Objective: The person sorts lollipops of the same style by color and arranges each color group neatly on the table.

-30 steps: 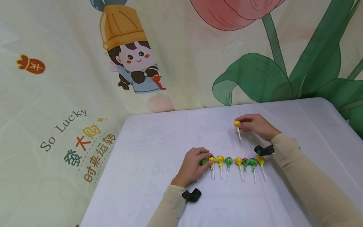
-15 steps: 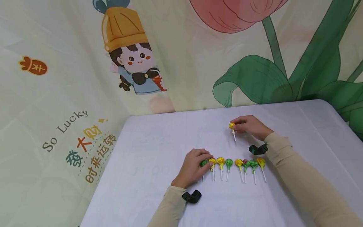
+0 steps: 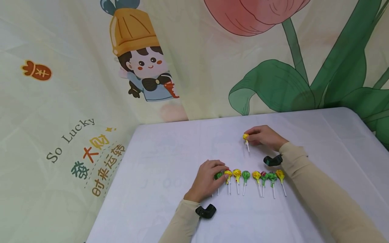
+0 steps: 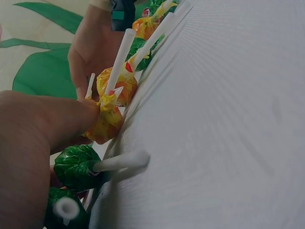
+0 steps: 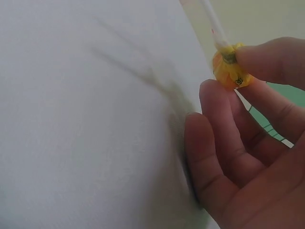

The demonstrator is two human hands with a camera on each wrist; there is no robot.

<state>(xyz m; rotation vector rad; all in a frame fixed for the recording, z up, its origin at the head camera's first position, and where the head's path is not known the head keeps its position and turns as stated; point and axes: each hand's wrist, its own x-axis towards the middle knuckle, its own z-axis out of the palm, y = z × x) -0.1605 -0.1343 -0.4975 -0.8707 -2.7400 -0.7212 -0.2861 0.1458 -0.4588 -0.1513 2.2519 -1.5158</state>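
My right hand (image 3: 264, 136) pinches a yellow lollipop (image 3: 245, 136) by its wrapped head, between thumb and fingers. Its stick points down toward me, beyond the row on the table. In the right wrist view the thumb lies against the yellow wrapper. My left hand (image 3: 205, 180) is at the row's left end, its thumb and fingers pinching the head of another yellow lollipop (image 4: 105, 126). Beneath that hand are two green lollipops, one (image 4: 76, 167) nearer the thumb and one (image 4: 62, 210) lower in the left wrist view; the hand partly hides them.
Rightward the row continues with a yellow lollipop (image 3: 237, 173), a green one (image 3: 245, 175), then after a gap several more, ending at a yellow one (image 3: 280, 174). Their sticks point toward me. The white-covered table (image 3: 158, 206) meets a printed cloth backdrop (image 3: 197, 67).
My right hand has moved left and slightly toward me, carrying the yellow lollipop. The left hand and the row have stayed in place; the head view has shifted slightly.
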